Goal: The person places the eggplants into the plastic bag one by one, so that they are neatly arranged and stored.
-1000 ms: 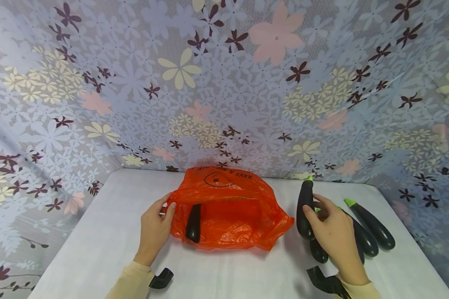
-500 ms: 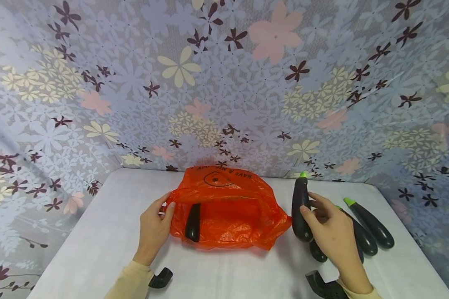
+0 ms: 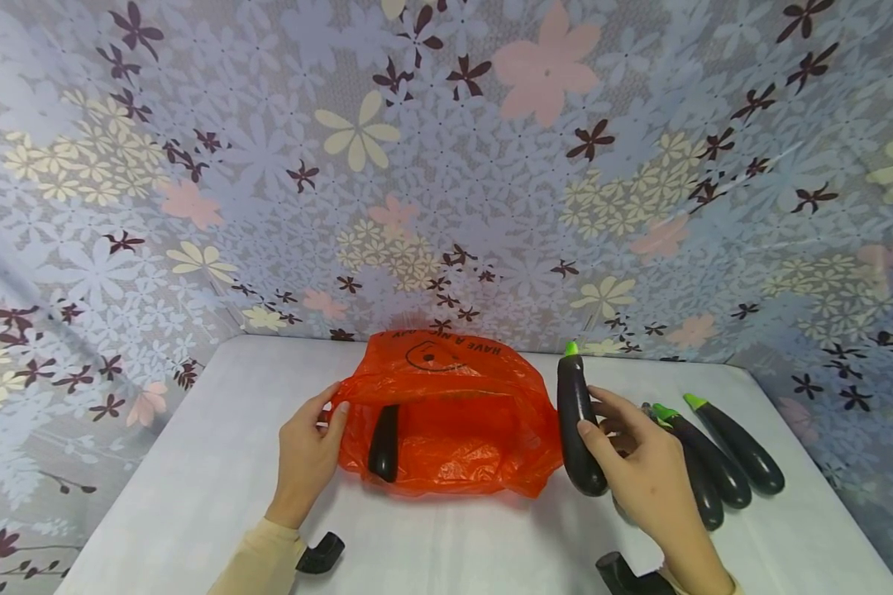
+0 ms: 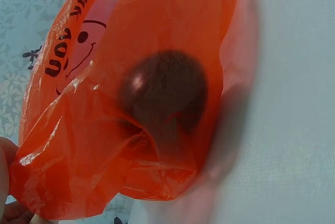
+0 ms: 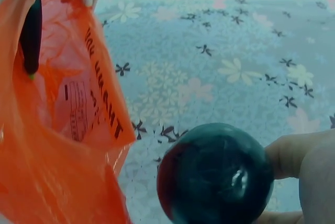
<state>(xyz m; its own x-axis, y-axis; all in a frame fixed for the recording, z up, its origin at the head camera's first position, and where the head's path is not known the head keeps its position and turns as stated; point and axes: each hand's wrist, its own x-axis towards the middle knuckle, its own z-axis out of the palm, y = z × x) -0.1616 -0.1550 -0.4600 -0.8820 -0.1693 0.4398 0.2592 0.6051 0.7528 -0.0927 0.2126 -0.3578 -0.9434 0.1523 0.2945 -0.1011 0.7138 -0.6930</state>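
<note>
Eggplant [image 3: 575,413], glossy black, green-tipped, pinched in fingers of right hand [image 3: 647,467]; probably firm, slippery, best held mid-body! Just left, red-orange plastic bag [image 3: 454,475], pinched at rim by left hand [image 3: 308,454].

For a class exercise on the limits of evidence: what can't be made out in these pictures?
Head: the exact number of loose eggplants; the right hand covers part of the group.
Left wrist: details of the dark round shape, blurred through the bag.
Left wrist: most of the left hand, cut off by the left edge.
Right wrist: the small print, too small to read.
</note>
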